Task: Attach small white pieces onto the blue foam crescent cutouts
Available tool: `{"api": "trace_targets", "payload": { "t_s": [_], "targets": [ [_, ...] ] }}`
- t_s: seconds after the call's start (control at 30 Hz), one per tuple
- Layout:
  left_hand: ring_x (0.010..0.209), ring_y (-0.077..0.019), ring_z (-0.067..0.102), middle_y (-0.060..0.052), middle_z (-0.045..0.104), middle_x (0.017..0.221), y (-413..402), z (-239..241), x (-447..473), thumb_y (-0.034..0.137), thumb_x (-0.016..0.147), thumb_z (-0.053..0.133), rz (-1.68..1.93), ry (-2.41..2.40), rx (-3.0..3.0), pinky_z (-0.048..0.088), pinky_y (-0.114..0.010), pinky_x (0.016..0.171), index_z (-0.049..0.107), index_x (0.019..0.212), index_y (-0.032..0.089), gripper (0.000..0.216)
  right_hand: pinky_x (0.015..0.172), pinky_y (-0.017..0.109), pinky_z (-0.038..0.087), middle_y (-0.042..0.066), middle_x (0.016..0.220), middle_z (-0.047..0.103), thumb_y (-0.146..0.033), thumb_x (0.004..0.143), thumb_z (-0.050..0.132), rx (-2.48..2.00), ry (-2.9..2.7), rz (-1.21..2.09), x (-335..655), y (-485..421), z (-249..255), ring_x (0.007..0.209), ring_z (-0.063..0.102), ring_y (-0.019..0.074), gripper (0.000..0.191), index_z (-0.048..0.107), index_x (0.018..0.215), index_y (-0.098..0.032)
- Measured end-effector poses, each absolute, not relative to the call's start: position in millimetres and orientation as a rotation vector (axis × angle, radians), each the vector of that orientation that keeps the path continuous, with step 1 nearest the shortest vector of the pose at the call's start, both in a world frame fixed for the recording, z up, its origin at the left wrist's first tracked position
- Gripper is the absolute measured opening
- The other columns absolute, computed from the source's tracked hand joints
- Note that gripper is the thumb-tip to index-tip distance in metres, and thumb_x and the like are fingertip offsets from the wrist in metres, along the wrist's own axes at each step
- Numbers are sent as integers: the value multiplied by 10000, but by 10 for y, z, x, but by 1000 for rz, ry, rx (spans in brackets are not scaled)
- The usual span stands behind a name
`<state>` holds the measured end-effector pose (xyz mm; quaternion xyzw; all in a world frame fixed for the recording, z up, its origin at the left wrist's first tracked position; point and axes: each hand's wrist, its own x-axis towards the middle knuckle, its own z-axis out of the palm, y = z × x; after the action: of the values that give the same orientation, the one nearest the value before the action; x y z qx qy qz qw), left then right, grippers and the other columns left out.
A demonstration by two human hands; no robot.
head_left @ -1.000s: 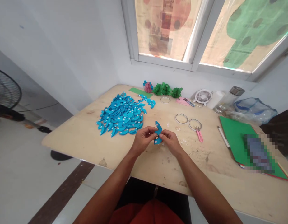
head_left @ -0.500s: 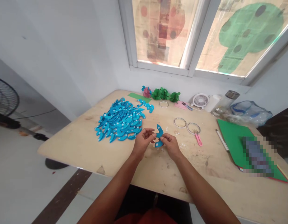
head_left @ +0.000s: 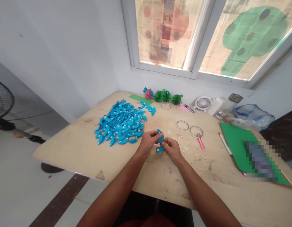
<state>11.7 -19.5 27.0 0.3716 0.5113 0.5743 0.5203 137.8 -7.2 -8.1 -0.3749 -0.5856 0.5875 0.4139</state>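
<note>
One pale wooden table [head_left: 75,151] stands against white walls [head_left: 89,47] below a sliding window [head_left: 195,58]. Near its front edge, the left hand [head_left: 148,143] and right hand [head_left: 172,148] pinch a curved blue cutout [head_left: 161,139], long axis running front to back, hollow side apparently facing left, though fingers cover part.

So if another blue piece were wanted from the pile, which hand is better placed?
Probably the left hand: it is nearer the pile of blue pieces. The right hand is farther off. Both pinch a blue piece.
</note>
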Motion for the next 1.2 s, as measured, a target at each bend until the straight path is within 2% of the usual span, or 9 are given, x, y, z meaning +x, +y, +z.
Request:
{"api": "trace_targets", "payload": {
  "t_s": [0.63, 0.83, 1.2],
  "targets": [
    [525, -99, 475, 15, 550, 542, -178, 222, 98, 378, 620, 666, 1409, 1299, 920, 364, -210, 491, 631, 596, 138, 244, 440, 214, 297, -50, 480, 425, -381, 687, 589, -996, -1486, 1450, 1364, -70, -100, 446, 362, 86, 228, 532, 609, -174],
    [531, -110, 500, -5, 579, 539, -169, 210, 122, 389, 663, 602, 1457, 1346, 920, 374, -217, 493, 664, 609, 135, 267, 457, 220, 346, -36, 509, 454, -406, 688, 593, -996, -1493, 1448, 1363, -66, -92, 475, 404, 97, 242, 548, 626, -177],
    [550, -123, 532, -34, 608, 564, -143, 180, 119, 400, 647, 614, 1472, 1298, 827, 384, -225, 494, 686, 636, 127, 282, 456, 213, 341, -39, 505, 452, -394, 689, 594, -1002, -1483, 1452, 1356, -81, -59, 474, 397, 91, 243, 534, 606, -174]
  ]
}}
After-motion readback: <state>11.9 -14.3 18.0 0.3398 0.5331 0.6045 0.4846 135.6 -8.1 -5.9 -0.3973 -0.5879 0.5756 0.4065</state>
